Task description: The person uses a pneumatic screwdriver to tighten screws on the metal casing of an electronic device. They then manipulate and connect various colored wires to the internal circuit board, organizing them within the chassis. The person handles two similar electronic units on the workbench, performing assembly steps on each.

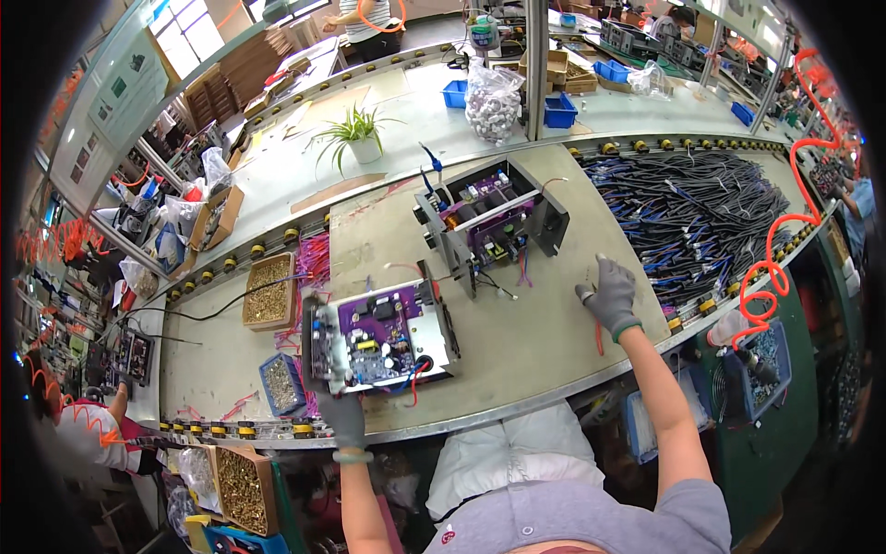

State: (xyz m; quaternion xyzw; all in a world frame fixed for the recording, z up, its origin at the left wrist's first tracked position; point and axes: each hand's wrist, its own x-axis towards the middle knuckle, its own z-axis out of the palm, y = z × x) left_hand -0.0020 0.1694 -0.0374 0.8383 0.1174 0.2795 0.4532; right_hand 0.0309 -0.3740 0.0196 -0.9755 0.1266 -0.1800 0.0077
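My left hand (343, 421), in a grey glove, grips the near left corner of an open metal chassis (445, 346) with a purple circuit board. Part of its fingers is hidden by the chassis edge. To the right, my gloved right hand (613, 297) is closed above the bench; an orange-red handle (599, 339) sticks out below it, apparently of small pliers whose jaws I cannot make out. A second open chassis (489, 220), also with purple boards and loose wires, stands farther back between the hands, touched by neither.
A big heap of black cables (692, 212) lies at the right. Left are a box of brass-coloured screws (269, 292), a blue bin of small parts (281, 384) and pink wires (315, 258). A coiled orange hose (771, 268) hangs right. A potted plant (365, 150) stands behind.
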